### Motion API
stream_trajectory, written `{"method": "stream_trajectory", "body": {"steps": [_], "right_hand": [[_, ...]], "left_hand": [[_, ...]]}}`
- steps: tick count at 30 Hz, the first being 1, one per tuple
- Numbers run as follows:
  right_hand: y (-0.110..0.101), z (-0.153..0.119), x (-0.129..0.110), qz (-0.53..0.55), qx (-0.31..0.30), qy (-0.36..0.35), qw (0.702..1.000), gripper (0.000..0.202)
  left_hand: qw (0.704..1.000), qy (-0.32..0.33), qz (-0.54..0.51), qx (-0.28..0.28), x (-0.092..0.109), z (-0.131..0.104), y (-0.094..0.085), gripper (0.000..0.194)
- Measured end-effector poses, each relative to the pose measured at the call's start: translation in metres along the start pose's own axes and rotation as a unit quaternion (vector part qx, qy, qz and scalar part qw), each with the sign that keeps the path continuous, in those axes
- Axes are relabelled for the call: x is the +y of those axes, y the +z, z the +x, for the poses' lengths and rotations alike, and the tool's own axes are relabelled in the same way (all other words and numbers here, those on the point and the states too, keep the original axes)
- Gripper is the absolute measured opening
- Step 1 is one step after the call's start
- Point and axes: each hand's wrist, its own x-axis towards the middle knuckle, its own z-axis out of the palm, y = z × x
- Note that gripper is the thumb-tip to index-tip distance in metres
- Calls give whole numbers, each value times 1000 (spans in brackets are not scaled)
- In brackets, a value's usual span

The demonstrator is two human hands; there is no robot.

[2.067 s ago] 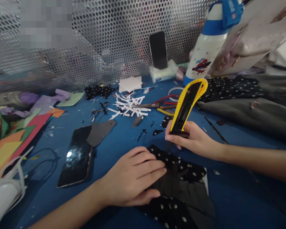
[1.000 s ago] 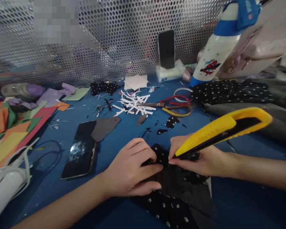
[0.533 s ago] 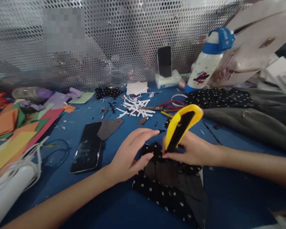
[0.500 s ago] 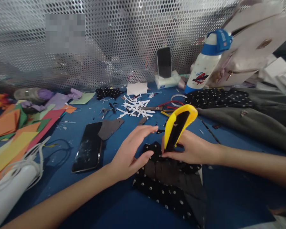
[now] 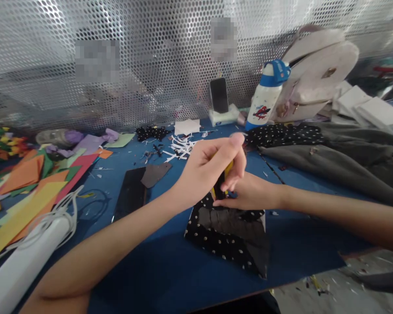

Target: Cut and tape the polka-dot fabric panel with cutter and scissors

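Note:
A tool with a yellow-and-black handle [image 5: 219, 188] stands steeply over the work; its exact kind is hidden by my fingers. My left hand [image 5: 209, 168] is closed around the handle's upper part. Lower down, my right hand [image 5: 253, 192] grips the same tool near its base, its fingertips close to the cloth. Beneath them lies a black polka-dot cloth piece [image 5: 212, 240] with a plain dark, sheer-looking panel [image 5: 236, 224] over it. Where the tool meets the cloth cannot be seen.
To the left lie a phone [image 5: 130, 194], a grey scrap [image 5: 155, 173], coloured papers [image 5: 36, 198] and a white power strip [image 5: 29, 257] with its cord. Behind are white paper strips [image 5: 180, 148], a bottle [image 5: 264, 102] and a backpack [image 5: 324, 74]. Grey cloth [image 5: 304, 168] lies right.
My left hand has risen from beside the cloth and closed over the top of the yellow-and-black tool. My right hand keeps its hold. The view has shifted, showing the table's front edge.

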Motion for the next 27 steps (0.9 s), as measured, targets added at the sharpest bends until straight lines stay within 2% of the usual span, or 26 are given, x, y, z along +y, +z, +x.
{"method": "stream_trajectory", "body": {"steps": [2,4,7,9,12,15,18,22,27], "right_hand": [[-3,2,-2,53,5,-33,998,29],[-7,8,-6,175,-8,-59,983,29],[-6,24,-14,387,-45,-59,919,24],[0,36,-19,488,-74,-28,869,26],[13,50,-24,568,-104,1,817,42],[25,59,-28,608,-132,18,783,55],[33,65,-30,619,-129,38,774,57],[39,70,-30,625,-95,37,774,57],[41,66,-28,625,-83,-7,776,53]], "left_hand": [[1000,1,-15,7,-4,-3,2,49],[1000,5,-15,25,-6,-6,3,51],[998,13,-33,60,-7,-10,2,53],[996,14,-49,68,-7,-12,-1,53],[996,11,-57,68,-6,-18,-9,54],[994,10,-60,88,-5,-27,-19,56],[991,-1,-72,114,-7,-36,-29,59],[990,-1,-65,125,-12,-43,-39,60],[994,-8,-10,113,-10,-44,-37,61]]}}
